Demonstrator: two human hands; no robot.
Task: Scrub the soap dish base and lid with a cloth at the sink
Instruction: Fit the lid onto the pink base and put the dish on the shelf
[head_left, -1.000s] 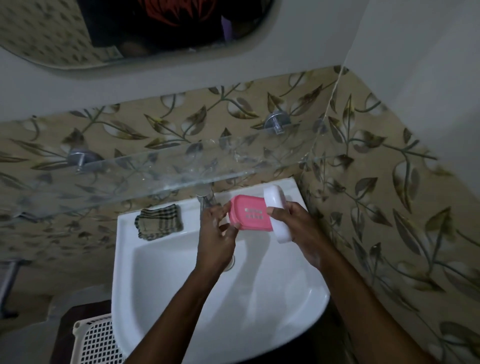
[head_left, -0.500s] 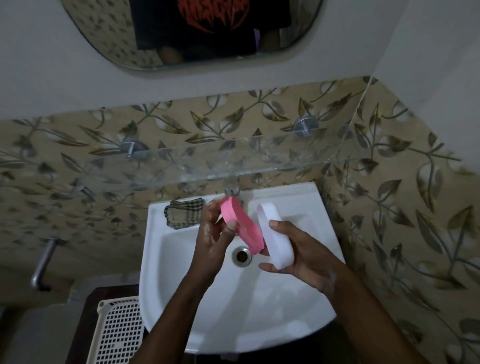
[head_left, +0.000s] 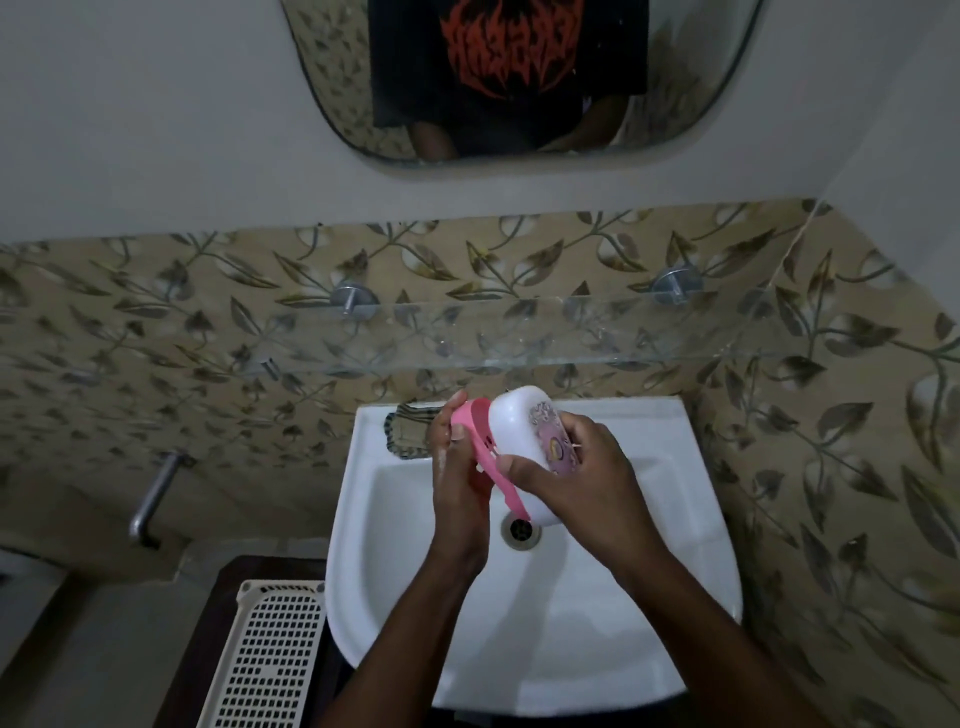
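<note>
The two halves of the soap dish, held apart half a second ago, now press together over the white sink (head_left: 649, 519); a checked cloth (head_left: 408, 434) lies on the rim's back left. The left hand (head_left: 460, 467) grips the pink base (head_left: 480, 441); the right hand (head_left: 576, 483) clasps the white lid (head_left: 514, 423).

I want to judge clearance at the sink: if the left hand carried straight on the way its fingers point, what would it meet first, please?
Probably the checked cloth on the sink rim, just beyond the left hand holding the pink base; depth is unclear from one view.
</note>
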